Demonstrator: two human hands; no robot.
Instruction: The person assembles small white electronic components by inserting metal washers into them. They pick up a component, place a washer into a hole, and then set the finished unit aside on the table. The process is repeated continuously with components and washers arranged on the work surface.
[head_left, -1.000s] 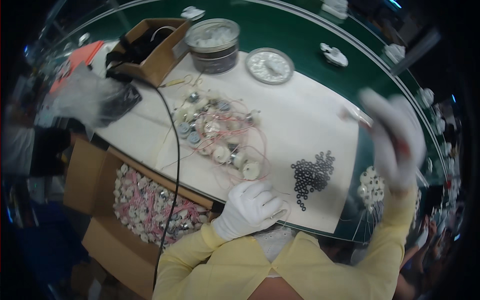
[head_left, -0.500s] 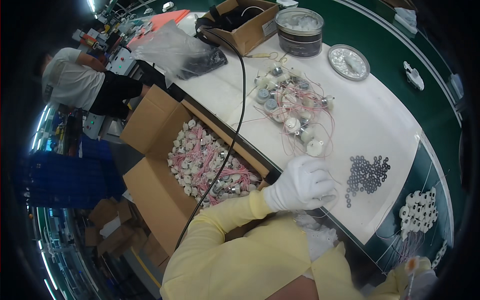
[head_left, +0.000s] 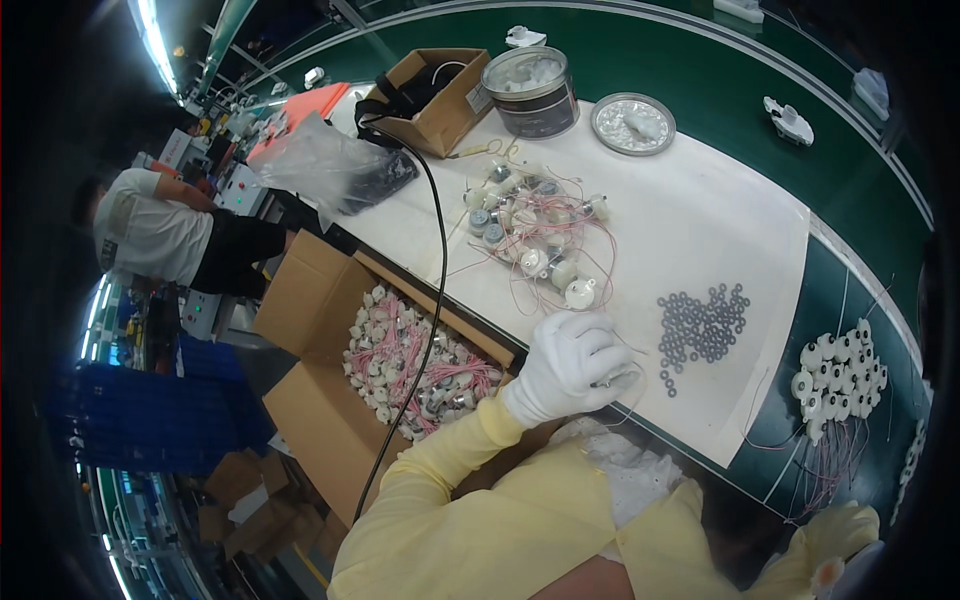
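My left hand, in a white glove, is closed over the near edge of the white work sheet. In its fingers is a small wired motor, mostly hidden, with a bit of metal showing and thin wires trailing off. Just beyond it lies a tangled pile of white and silver motors with pink wires. Many small dark ring washers are spread to the right of this hand. My right hand is at the lower right edge, largely cut off, below a cluster of white motors with black rings; its grip is unclear.
An open carton full of wired motors stands left of the table, a black cable crossing it. Toward the back are a tin, its lid holding white paste, scissors and a small box. A person stands far left.
The view has shifted, so the table things appear farther left. My left hand keeps its grip on the motor near the table edge. My right hand has dropped lower toward the picture's edge.
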